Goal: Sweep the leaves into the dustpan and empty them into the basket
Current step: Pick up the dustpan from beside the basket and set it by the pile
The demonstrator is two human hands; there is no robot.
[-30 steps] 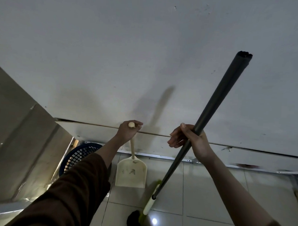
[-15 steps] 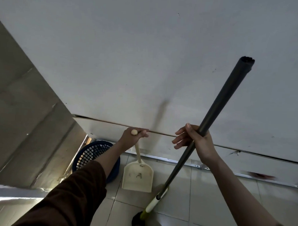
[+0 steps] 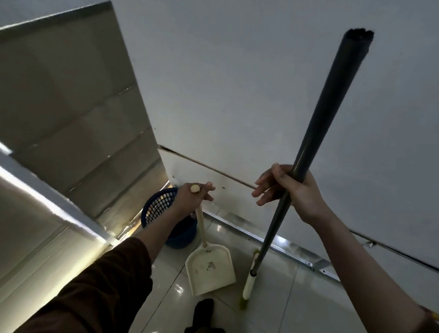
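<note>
Showing cream dustpan [image 3: 204, 278], dark specks inside

Plain white plaster wall [image 3: 241, 80] ahead, dim, with a thin dark crack line [image 3: 206, 166] slanting across it low down. Silver metal strip [image 3: 285, 251] runs along its base, meeting glossy pale tiled floor [image 3: 308, 306]. Beige panelled surface [image 3: 66, 98] stands left, with a bright light streak [image 3: 38, 197] along its edge.

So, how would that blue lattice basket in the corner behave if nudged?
Probably light: the blue plastic lattice basket has walls that are mostly holes, so a nudge from the cream plastic dustpan would likely slide it on the glossy tiled floor. Its rim holds a round shape, so likely stiff. The wall close behind it should stop it going far.
</note>
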